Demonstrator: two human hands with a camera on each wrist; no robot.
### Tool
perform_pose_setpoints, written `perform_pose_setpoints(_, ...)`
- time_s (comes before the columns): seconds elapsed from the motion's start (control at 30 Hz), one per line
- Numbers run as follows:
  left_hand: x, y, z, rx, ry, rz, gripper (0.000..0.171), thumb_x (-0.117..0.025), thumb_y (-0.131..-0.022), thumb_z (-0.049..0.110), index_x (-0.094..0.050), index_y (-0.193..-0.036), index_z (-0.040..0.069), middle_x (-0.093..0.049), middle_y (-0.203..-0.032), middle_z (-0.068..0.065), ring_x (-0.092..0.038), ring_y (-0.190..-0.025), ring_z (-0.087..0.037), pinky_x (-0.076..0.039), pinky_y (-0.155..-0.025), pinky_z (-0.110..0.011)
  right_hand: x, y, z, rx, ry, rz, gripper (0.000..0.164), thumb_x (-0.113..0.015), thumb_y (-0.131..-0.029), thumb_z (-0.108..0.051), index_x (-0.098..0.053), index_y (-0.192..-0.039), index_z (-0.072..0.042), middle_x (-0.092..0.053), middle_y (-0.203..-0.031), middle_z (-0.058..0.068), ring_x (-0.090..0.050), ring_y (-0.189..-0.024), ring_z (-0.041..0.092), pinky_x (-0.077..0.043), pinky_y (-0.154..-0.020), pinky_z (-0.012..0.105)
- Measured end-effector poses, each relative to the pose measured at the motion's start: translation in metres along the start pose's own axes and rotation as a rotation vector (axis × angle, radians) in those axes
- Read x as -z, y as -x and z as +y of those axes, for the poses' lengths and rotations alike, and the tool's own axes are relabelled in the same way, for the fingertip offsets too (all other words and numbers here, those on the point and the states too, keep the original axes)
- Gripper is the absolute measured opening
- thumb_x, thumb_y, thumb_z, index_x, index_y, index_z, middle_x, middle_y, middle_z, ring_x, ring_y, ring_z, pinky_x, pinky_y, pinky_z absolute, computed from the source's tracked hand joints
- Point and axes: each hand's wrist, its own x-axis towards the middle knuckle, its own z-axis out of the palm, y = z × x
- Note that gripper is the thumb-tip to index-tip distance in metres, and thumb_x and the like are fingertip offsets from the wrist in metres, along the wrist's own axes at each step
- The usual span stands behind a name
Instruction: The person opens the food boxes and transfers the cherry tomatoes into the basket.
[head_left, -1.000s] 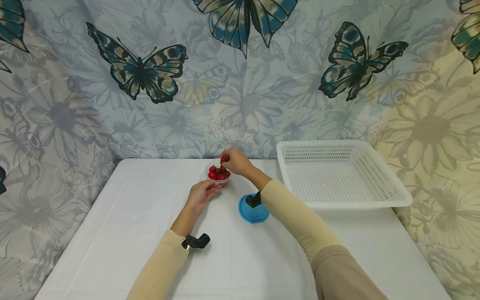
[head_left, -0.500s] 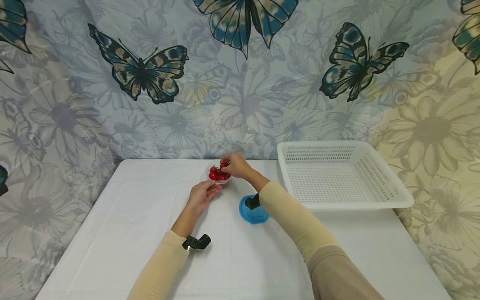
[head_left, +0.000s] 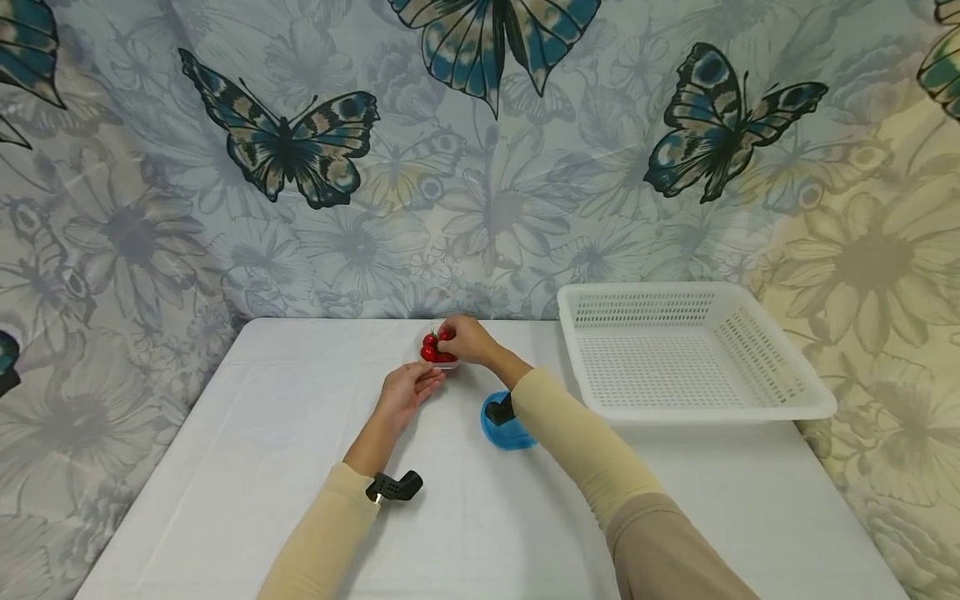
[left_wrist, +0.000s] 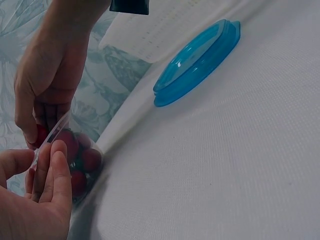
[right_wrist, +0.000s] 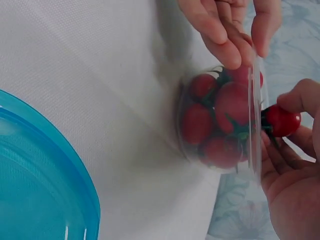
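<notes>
A small clear plastic bowl (right_wrist: 256, 155) stands near the back edge of the table, filled with red cherry tomatoes (right_wrist: 196, 124) with green stems. My left hand (head_left: 405, 392) pinches the bowl's rim on its near side between thumb and fingers. Over the open top, my right hand (head_left: 470, 342) holds one cherry tomato (right_wrist: 283, 120) between thumb and fingers, its stem side toward the bowl. In the left wrist view that tomato shows only partly, behind the rim.
A translucent blue round lid (head_left: 510, 435) lies on the white tablecloth (head_left: 225, 467), below the right wrist. The large white perforated basket (head_left: 693, 412) stands at the back right. Behind the table hangs a butterfly-patterned cloth (head_left: 495, 217).
My right hand has lowered from above the bowl with the held cherry tomato, which is now down at the rim. My left hand stays at the bowl.
</notes>
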Motion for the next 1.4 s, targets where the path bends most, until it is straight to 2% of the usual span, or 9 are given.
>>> perform_pose_setpoints(0.27, -0.001, 0.0007, 0.0006, -0.009, 0.004, -0.007, 0.011, -0.053, -0.098, 0.01, -0.054, -0.106, 0.002, -0.07, -0.08, 0.0, -0.071, -0.076, -0.009, -0.059, -0.076, -0.02, 0.0011, -0.0001, 0.0016, 0.02, 0.038, -0.01, 0.02, -0.065, -0.093, -0.014, -0.068, -0.108, -0.002, -0.071, -0.108, 0.012, -0.062, -0.097, 0.021, -0.054, -0.086, 0.028)
perform_pose_setpoints(0.53, -0.0013, 0.0011, 0.0003, -0.017, -0.011, -0.011, 0.011, -0.053, -0.099, 0.01, -0.054, -0.106, 0.002, -0.07, -0.082, 0.0, -0.071, -0.077, -0.008, -0.059, -0.077, -0.02, 0.0022, 0.0, 0.0022, 0.042, 0.031, -0.012, 0.019, -0.056, -0.098, -0.014, -0.063, -0.11, -0.001, -0.067, -0.104, 0.013, -0.057, -0.089, 0.019, -0.05, -0.079, 0.026)
perform_pose_setpoints(0.87, -0.0009, 0.0012, 0.0015, -0.012, -0.042, -0.014, 0.012, -0.053, -0.099, 0.011, -0.053, -0.107, 0.002, -0.07, -0.082, 0.001, -0.071, -0.078, -0.008, -0.058, -0.077, -0.02, 0.0056, 0.0012, 0.004, 0.014, -0.039, -0.006, 0.014, -0.066, -0.086, 0.001, -0.066, -0.1, 0.0, -0.068, -0.103, 0.014, -0.06, -0.088, 0.019, -0.053, -0.073, 0.022)
perform_pose_setpoints(1.0, -0.0011, 0.0019, 0.0019, -0.01, -0.043, -0.014, 0.013, -0.053, -0.099, 0.011, -0.053, -0.107, 0.002, -0.07, -0.081, 0.001, -0.071, -0.078, -0.008, -0.058, -0.077, -0.019, 0.0061, 0.001, 0.0047, 0.03, -0.014, -0.018, 0.019, -0.066, -0.088, 0.0, -0.069, -0.107, 0.0, -0.07, -0.108, 0.014, -0.063, -0.098, 0.022, -0.056, -0.082, 0.027)
perform_pose_setpoints(1.13, -0.0004, 0.0017, 0.002, -0.008, -0.047, -0.016, 0.015, -0.053, -0.099, 0.013, -0.053, -0.109, 0.002, -0.07, -0.083, 0.002, -0.071, -0.079, -0.008, -0.058, -0.079, -0.02, 0.007, 0.001, 0.0034, 0.019, -0.004, -0.012, 0.029, -0.067, -0.089, -0.005, -0.065, -0.118, 0.0, -0.069, -0.114, 0.015, -0.063, -0.107, 0.025, -0.055, -0.09, 0.032)
perform_pose_setpoints(1.4, -0.0002, 0.0012, 0.0015, -0.002, -0.033, -0.006, 0.015, -0.054, -0.099, 0.012, -0.054, -0.109, 0.001, -0.069, -0.081, 0.002, -0.071, -0.078, -0.008, -0.058, -0.078, -0.02, 0.0082, 0.0007, 0.0013, 0.009, 0.016, -0.006, 0.032, -0.073, -0.087, -0.01, -0.067, -0.117, -0.001, -0.067, -0.12, 0.014, -0.061, -0.111, 0.025, -0.055, -0.092, 0.032)
